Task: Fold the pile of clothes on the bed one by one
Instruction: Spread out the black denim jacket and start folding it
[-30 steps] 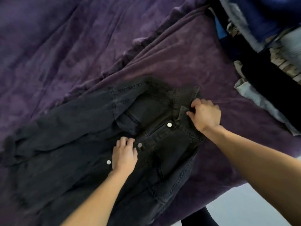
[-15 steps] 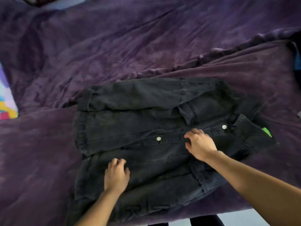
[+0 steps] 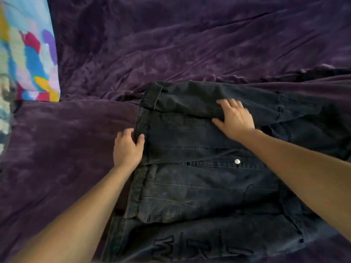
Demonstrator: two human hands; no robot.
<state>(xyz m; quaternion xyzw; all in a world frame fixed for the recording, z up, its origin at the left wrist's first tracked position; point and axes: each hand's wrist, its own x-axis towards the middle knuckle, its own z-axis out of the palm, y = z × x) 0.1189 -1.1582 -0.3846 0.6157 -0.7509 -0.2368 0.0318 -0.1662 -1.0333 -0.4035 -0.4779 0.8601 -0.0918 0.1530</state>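
Purple bedspread (image 3: 171, 44) under black denim jacket (image 3: 199, 186); lettering (image 3: 190, 247) unreadable; left hand (image 3: 128, 149) grips hem (image 3: 141, 118).

Rumpled dark purple bedspread (image 3: 171, 44), bright multicoloured patterned cloth (image 3: 28, 54) at far left

Head-worn view, close, down onto bed (image 3: 171, 44)

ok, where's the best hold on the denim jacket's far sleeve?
Probably the cuff, from the left: it's the free end of the sleeve, a stiff band lying flat at the hem corner of the denim jacket. The right hand rests mid-sleeve.
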